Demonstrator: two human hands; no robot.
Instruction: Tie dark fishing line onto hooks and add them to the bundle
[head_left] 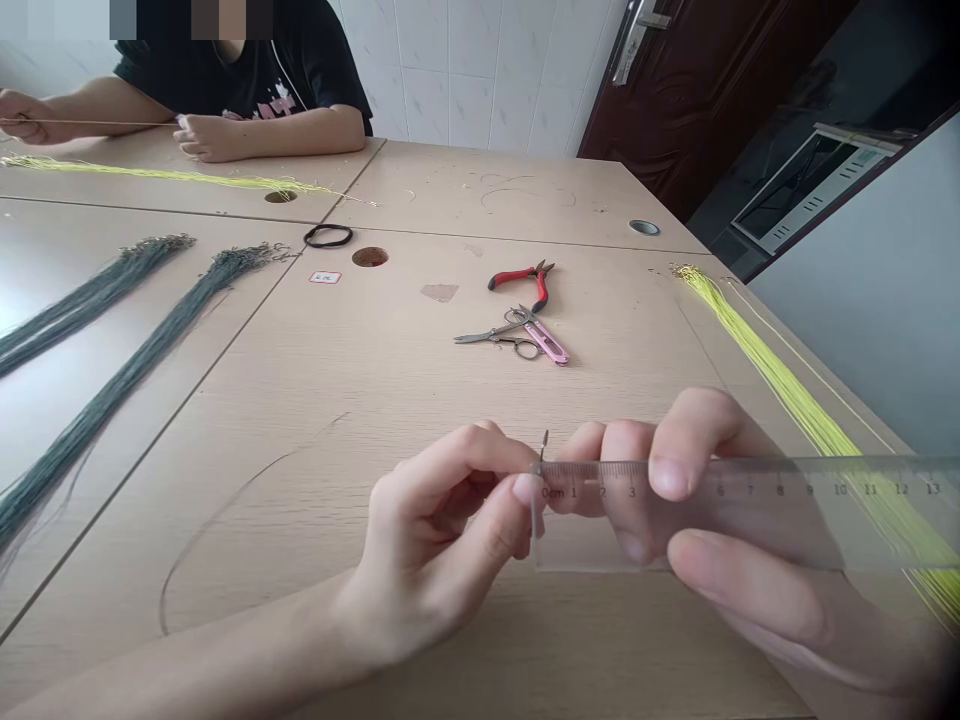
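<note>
My right hand point(720, 510) grips a clear plastic ruler point(795, 515) with the thumb in front below and fingers behind and over its top edge. The ruler lies level above the table, its zero end to the left. At that end, my left hand point(450, 530) is closed in a pinch with thumb and forefinger touching the ruler's corner. A small dark metal piece point(544, 443) sticks up from the pinch beside the zero mark; its lower part is hidden. A thin grey thread point(217, 510) curves over the table by my left forearm.
Red-handled pliers point(517, 280), small scissors point(495, 338) and a pink thread snipper point(549, 340) lie mid-table. Grey cord bundles point(135, 375) are left, a yellow bundle point(780, 360) right. A tape roll point(643, 228) sits far right. A co-worker point(247, 100) holds cord across the table.
</note>
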